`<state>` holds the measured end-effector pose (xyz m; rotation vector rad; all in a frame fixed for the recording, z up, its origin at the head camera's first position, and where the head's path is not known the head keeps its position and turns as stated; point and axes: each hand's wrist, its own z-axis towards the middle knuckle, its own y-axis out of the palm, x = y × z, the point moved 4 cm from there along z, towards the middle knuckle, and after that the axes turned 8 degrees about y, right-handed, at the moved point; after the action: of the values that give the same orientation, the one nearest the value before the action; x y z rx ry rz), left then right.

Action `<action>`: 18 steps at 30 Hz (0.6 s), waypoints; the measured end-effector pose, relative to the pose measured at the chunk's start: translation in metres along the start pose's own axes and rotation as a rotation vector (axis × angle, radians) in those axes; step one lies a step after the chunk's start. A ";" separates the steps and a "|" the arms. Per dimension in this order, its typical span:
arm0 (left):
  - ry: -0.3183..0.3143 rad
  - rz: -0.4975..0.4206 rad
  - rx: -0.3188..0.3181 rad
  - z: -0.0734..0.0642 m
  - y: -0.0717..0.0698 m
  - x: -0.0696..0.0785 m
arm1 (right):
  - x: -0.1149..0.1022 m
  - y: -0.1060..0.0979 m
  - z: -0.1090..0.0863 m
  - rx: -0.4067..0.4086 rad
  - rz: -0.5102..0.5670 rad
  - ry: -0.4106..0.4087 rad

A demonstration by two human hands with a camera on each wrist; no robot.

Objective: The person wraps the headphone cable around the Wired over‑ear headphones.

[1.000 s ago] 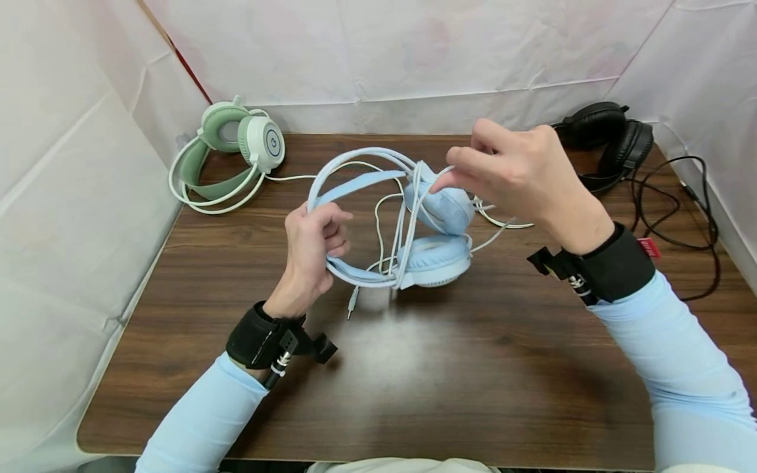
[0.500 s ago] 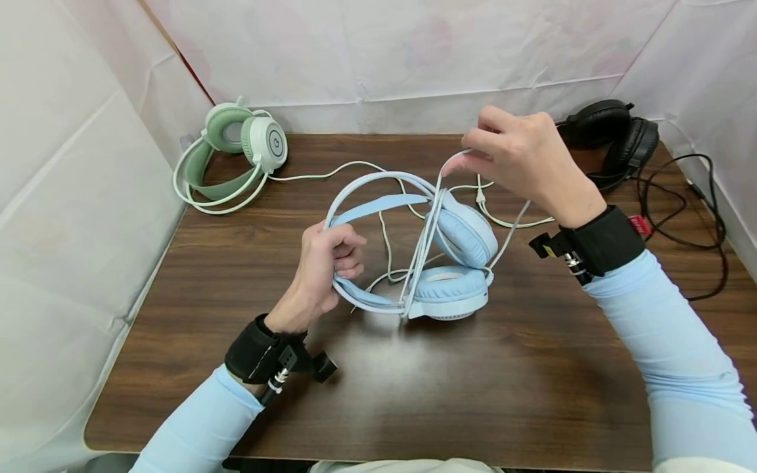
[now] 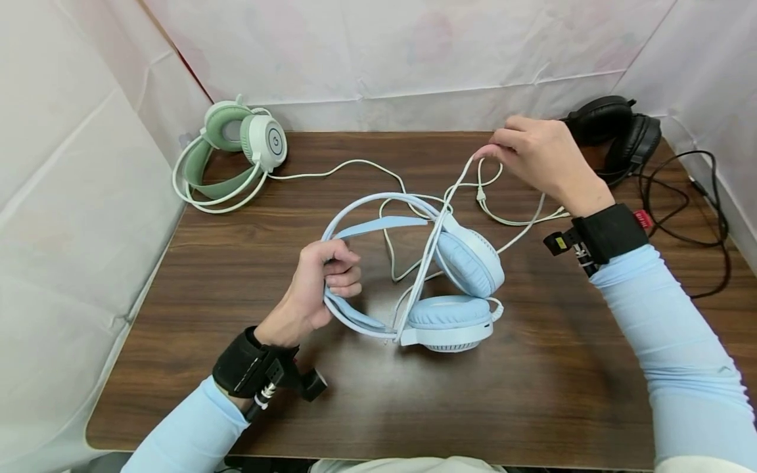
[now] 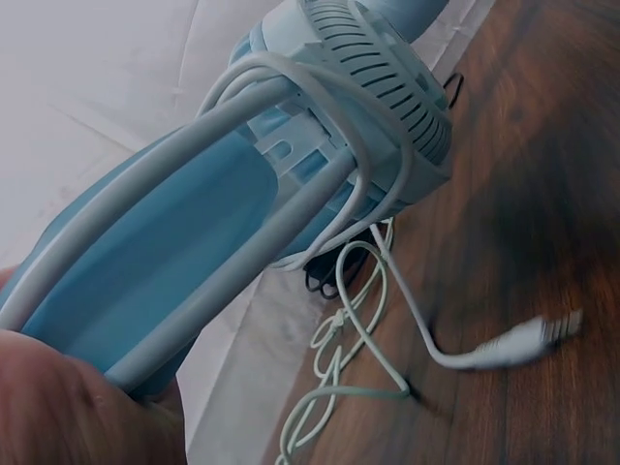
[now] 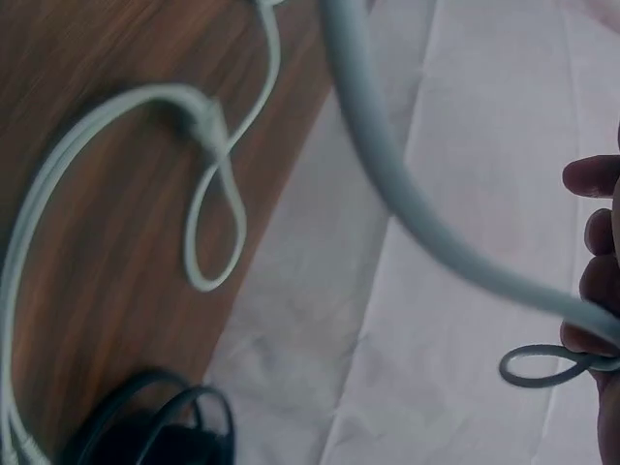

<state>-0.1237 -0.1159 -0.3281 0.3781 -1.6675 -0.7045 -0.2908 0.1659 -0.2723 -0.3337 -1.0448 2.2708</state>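
Note:
Light-blue headphones (image 3: 452, 325) hang over the middle of the table, tilted, with the ear cups to the right. My left hand (image 3: 316, 279) grips their headband at its left end. A pale cable (image 3: 422, 269) wraps round the headband beside the ear cups. Up and to the right, my right hand (image 3: 541, 161) pinches this cable between thumb and fingers and pulls a strand taut. In the left wrist view the loops of cable cross the outer cup, and a plug (image 4: 528, 341) dangles below it. The right wrist view shows the cable running into the fingers (image 5: 601, 276).
Green-and-white headphones (image 3: 266, 141) stand at the back left, their thin cable (image 3: 355, 162) trailing across the table. At the back right lie black headphones (image 3: 629, 141) with a coiled black cord (image 3: 718, 217). White sheeting (image 3: 378, 59) walls the table's back and sides.
The light-blue headphones and my left hand have come lower, nearer the front edge. My right hand has moved right, drawing the pinched cable out longer from the headband.

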 end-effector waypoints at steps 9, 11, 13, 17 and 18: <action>-0.063 -0.072 -0.039 -0.002 -0.007 0.000 | 0.021 0.004 -0.014 -0.023 -0.072 0.008; -0.085 -0.099 -0.053 -0.002 -0.007 -0.001 | 0.024 0.005 -0.017 -0.023 -0.082 0.013; -0.095 -0.123 -0.065 -0.002 -0.006 -0.001 | 0.027 0.007 -0.020 -0.022 -0.091 0.023; -0.081 -0.161 -0.088 -0.002 -0.002 0.003 | 0.033 0.011 -0.027 -0.015 -0.091 0.069; -0.074 -0.170 -0.093 -0.002 -0.002 0.004 | 0.034 0.013 -0.029 -0.021 -0.085 0.085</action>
<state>-0.1227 -0.1203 -0.3258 0.4353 -1.6782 -0.9286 -0.3100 0.1979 -0.3004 -0.3841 -1.0207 2.1522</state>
